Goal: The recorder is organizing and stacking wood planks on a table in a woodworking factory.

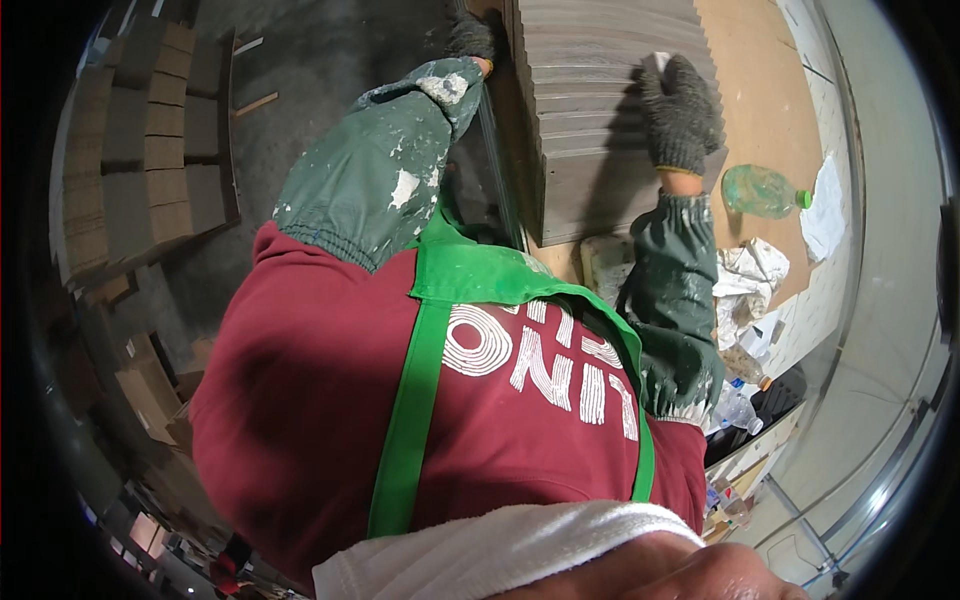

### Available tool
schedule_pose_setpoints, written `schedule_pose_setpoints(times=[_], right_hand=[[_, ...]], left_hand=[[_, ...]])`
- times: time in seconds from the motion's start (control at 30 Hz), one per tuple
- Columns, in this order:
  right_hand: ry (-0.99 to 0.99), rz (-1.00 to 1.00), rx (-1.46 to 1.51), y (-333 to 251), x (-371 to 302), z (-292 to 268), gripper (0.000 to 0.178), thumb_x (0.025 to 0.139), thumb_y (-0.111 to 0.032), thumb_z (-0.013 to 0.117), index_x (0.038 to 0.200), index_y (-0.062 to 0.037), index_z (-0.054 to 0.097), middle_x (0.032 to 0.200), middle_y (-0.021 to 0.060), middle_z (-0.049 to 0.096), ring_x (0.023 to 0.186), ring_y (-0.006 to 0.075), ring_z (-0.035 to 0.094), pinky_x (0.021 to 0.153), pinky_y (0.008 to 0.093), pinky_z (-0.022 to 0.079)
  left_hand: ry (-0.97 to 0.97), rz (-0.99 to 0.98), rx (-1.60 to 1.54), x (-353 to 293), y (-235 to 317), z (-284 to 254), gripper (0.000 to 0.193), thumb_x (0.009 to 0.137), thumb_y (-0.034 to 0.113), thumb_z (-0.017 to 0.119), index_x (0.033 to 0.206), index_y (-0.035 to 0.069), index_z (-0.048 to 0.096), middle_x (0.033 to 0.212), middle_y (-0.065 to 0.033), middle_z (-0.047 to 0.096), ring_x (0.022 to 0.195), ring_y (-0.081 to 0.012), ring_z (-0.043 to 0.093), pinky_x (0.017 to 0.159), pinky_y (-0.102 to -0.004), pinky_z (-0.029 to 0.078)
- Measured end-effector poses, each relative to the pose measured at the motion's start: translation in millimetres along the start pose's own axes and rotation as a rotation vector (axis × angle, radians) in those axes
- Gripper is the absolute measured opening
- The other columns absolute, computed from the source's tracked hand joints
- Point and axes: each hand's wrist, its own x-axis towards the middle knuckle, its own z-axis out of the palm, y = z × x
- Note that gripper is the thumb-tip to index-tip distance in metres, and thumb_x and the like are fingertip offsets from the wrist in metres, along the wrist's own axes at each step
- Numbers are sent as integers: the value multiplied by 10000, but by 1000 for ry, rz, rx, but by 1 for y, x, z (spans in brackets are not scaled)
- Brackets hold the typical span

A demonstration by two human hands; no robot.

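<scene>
- At the upper left we see piled brown and grey boards point(165, 140) filling a rack-like stack.
- At the top, left of centre, our left hand point(470, 38), gloved, is at the stack's left side; it is too dark to tell whether its fingers are apart.
- At top centre we have the grey panels point(610, 60), layered on the desk point(765, 90).
- Below them we find a grimy tray point(605, 265), partly blocked by our right sleeve point(672, 270).
- Right of centre, our right hand point(683, 115), gloved, is over the panels, fingers clamped on a small white piece point(660, 62).
- Farther right, we see a crumpled cloth point(750, 280) near that sleeve, a green bottle point(762, 192) on its side, and a white sheet point(825, 215).
</scene>
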Motion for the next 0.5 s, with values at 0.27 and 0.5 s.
schedule_pose_setpoints(times=[0.27, 0.5], right_hand=[[-62, -468, -143, -80, -39, 19, 380, 770, -307, 635, 1071, -80, 591, 974, 126, 622, 918, 316, 590, 810, 401, 464], [79, 162, -381, 84, 56, -50, 461, 840, -445, 473, 1037, -43, 582, 945, 204, 609, 903, 373, 577, 774, 446, 448]], left_hand=[[-3, -80, 74, -5, -4, -18, 509, 822, 577, 461, 984, 98, 517, 896, -202, 623, 861, -399, 595, 729, -504, 454], [481, -81, 686, -1, -4, 10, 465, 848, 552, 433, 946, 105, 515, 814, -177, 626, 778, -388, 611, 657, -494, 479]])
